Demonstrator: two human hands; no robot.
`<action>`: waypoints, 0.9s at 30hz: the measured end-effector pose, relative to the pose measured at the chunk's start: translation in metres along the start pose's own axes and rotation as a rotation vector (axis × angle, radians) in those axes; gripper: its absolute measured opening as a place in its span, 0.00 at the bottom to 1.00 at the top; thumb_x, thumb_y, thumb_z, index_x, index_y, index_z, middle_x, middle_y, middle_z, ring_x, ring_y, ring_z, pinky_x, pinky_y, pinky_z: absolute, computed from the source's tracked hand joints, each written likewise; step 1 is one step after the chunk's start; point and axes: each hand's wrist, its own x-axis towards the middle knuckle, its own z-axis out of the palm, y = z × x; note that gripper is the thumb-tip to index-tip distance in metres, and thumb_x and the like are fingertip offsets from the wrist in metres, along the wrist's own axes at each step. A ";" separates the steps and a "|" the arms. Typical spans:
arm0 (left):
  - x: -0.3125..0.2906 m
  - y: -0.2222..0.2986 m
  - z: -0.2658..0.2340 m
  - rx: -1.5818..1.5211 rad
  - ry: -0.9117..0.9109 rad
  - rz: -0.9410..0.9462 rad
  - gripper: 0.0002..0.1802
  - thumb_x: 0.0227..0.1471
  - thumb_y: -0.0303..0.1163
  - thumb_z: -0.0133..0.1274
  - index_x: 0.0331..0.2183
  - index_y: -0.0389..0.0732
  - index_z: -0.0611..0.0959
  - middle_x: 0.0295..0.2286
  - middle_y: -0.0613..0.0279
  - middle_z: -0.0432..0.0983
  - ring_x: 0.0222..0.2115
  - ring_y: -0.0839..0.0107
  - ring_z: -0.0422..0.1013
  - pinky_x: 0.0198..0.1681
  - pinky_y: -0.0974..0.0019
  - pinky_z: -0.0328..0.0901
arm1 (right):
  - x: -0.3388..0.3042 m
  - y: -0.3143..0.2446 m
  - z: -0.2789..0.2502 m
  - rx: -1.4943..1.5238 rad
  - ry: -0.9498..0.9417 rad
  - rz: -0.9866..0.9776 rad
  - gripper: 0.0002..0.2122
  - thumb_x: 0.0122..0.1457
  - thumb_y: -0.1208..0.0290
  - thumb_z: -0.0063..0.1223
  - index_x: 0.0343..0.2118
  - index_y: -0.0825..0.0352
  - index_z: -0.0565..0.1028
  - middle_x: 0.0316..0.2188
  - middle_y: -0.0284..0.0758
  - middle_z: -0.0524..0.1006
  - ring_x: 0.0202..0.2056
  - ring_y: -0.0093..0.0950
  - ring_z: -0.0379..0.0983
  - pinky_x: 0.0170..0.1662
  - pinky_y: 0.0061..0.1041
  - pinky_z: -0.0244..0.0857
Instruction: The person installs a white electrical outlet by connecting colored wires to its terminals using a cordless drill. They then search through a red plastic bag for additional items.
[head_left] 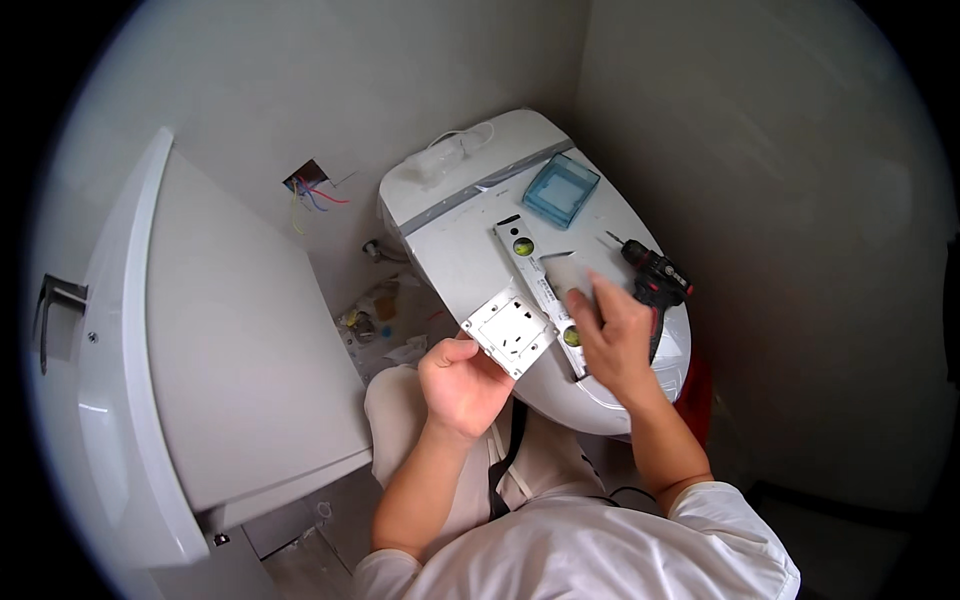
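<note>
My left hand grips a white square wall socket by its lower left edge, thumb on the rim. The socket faces up, tilted, with its slots showing. To its right, my right hand hovers over the toilet lid, thumb and index finger apart. Its fingertips are slightly blurred beside a pale, translucent item whose kind I cannot make out. A thin pointed metal piece shows at that item's far end. The spirit level lies lengthwise on the lid, partly behind the socket and right hand.
A clear blue plastic socket cover and a black-and-red cordless drill rest on the lid. Coloured wires stick out of a wall box at the far left. A white cabinet flanks me; scraps litter the floor.
</note>
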 end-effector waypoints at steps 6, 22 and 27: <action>0.031 0.014 -0.011 -0.146 0.005 0.155 0.38 0.48 0.32 0.54 0.61 0.31 0.70 0.58 0.48 0.72 0.62 0.50 0.65 0.69 0.41 0.54 | 0.038 0.065 0.011 -0.473 -0.124 0.079 0.20 0.58 0.78 0.56 0.56 0.65 0.75 0.46 0.40 0.79 0.43 0.40 0.77 0.43 0.38 0.72; -0.008 0.053 0.013 0.172 -0.025 0.356 0.22 0.54 0.27 0.64 0.49 0.38 0.74 0.48 0.58 0.69 0.49 0.69 0.71 0.51 0.62 0.69 | -0.054 0.132 -0.031 -0.291 0.101 0.563 0.33 0.58 0.67 0.69 0.61 0.75 0.64 0.58 0.51 0.65 0.58 0.43 0.64 0.61 0.39 0.61; -0.013 0.021 0.025 1.033 -0.058 0.555 0.22 0.45 0.29 0.72 0.40 0.39 0.76 0.45 0.59 0.68 0.44 0.67 0.70 0.48 0.63 0.66 | -0.045 0.091 -0.009 0.149 0.146 0.673 0.33 0.58 0.78 0.67 0.64 0.74 0.61 0.55 0.44 0.68 0.51 0.32 0.69 0.50 0.27 0.72</action>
